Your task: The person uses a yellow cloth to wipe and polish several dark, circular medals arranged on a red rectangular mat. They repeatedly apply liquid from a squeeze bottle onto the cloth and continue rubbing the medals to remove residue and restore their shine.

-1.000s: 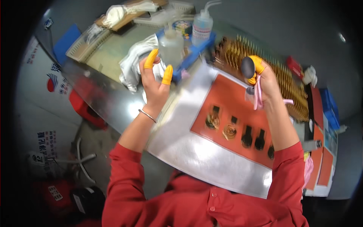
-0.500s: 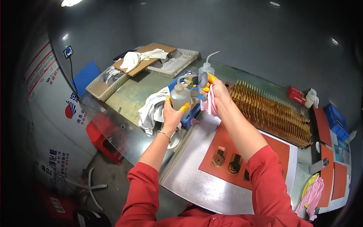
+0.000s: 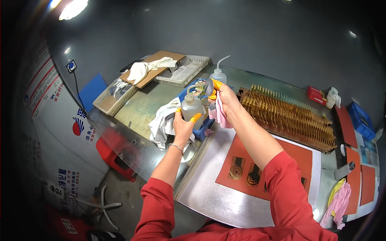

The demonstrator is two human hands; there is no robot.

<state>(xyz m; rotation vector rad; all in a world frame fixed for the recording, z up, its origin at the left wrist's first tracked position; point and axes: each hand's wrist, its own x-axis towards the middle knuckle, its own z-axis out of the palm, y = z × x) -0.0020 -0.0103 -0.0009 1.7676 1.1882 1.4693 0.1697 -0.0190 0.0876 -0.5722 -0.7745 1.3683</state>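
My left hand (image 3: 183, 127), with yellow finger cots, is wrapped round a translucent squeeze wash bottle (image 3: 191, 105) with a bent spout. Just right of it, my right hand (image 3: 226, 97) grips a grey rounded piece (image 3: 209, 87) whose kind I cannot make out, beside the tip of the spout. From the same hand hangs a pink cloth (image 3: 218, 114). Behind the bottle a blue tray (image 3: 200, 133) shows in part, with a crumpled white cloth (image 3: 163, 125) on its left. A second wash bottle (image 3: 218, 75) stands behind my right hand.
An orange-red mat (image 3: 228, 180) with dark and brass-toned pieces (image 3: 237, 166) lies on the white board before me. Beyond it stands a rack of thin gold plates (image 3: 285, 116). Baskets (image 3: 114, 100) and cardboard sit at the back left, a pink rag (image 3: 339, 201) at the right.
The view has shifted slightly. My right hand has come a little lower and left, bringing the grey piece closer to the spout. Both hands keep their hold.
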